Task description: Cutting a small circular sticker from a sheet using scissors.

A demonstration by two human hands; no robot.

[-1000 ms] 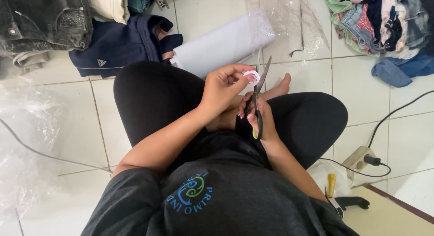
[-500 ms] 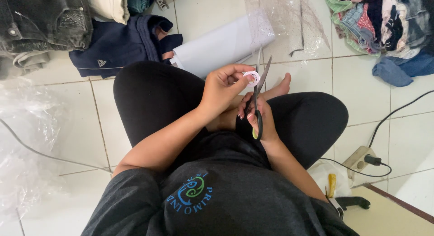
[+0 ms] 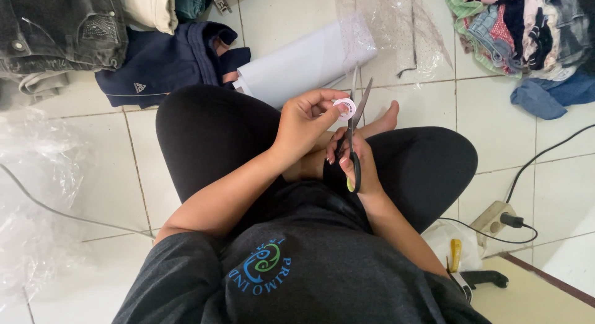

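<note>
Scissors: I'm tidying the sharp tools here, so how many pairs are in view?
1. The scissors are in the right hand, blades open and pointing up beside the small round white tag pinched in the left hand. More could be hidden under the clothes piles.

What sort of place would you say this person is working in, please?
Probably a home floor used for sorting or packing clothes: white floor tiles, piles of folded clothes and clear plastic bags surround the seated person, whose right hand holds scissors.
</note>
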